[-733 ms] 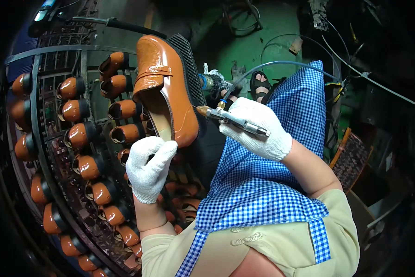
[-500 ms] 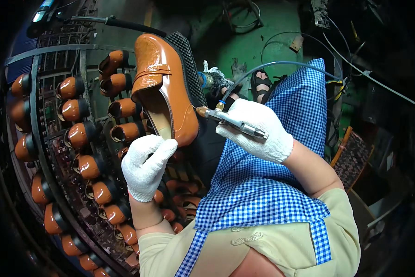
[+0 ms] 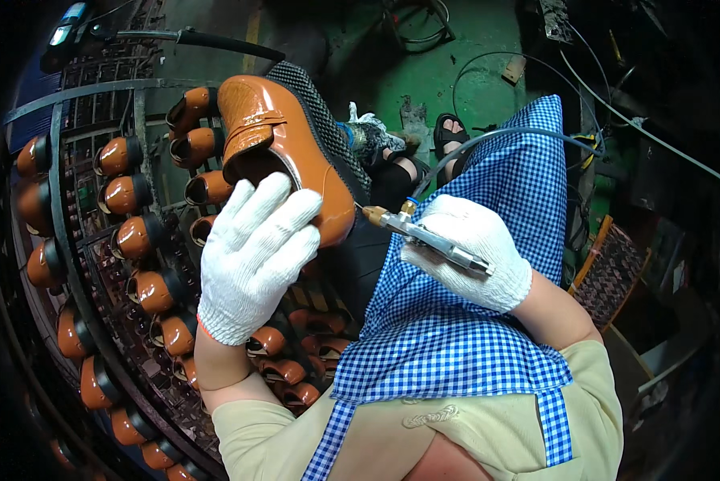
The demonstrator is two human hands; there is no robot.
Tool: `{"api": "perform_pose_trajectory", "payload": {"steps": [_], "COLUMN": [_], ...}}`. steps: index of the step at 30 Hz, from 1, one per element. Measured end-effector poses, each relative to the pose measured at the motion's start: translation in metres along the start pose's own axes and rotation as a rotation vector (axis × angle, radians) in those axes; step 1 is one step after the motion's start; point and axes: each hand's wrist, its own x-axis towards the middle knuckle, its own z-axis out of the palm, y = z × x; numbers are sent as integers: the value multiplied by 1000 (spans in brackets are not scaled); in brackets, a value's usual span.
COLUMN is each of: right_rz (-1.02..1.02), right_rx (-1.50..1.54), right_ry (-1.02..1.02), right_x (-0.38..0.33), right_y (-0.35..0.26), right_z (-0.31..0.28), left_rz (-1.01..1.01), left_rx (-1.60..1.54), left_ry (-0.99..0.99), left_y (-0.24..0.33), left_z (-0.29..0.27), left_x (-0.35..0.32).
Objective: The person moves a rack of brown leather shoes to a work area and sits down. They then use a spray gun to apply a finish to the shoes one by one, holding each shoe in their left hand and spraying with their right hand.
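A glossy tan leather shoe with a strap across its vamp and a dark textured sole sits tilted, toe up, while a slim metal air tool with a brass nozzle points at its heel from just beside it.

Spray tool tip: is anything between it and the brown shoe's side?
Nothing visible. The tool in the right hand points its brass tip straight at the shoe across open space; the left hand rests nearer the shoe's opening.
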Motion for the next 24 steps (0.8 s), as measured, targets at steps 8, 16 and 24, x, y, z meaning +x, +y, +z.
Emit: {"api": "perform_pose_trajectory", "payload": {"steps": [8, 16, 24], "right_rz": [26, 57, 42], "right_rx": [-46, -151, -29], "right_ry": [100, 251, 376], "right_x": [-2, 23, 80], "right_y": [-2, 8, 36], "right_z": [-18, -28, -21], "left_rz": [21, -152, -379], "left_rx": [-76, -62, 210], "left_ry": [-4, 135, 194], "left_y": [-3, -5, -47], "left_z": [6, 21, 32], "left_x": [40, 91, 146]}}
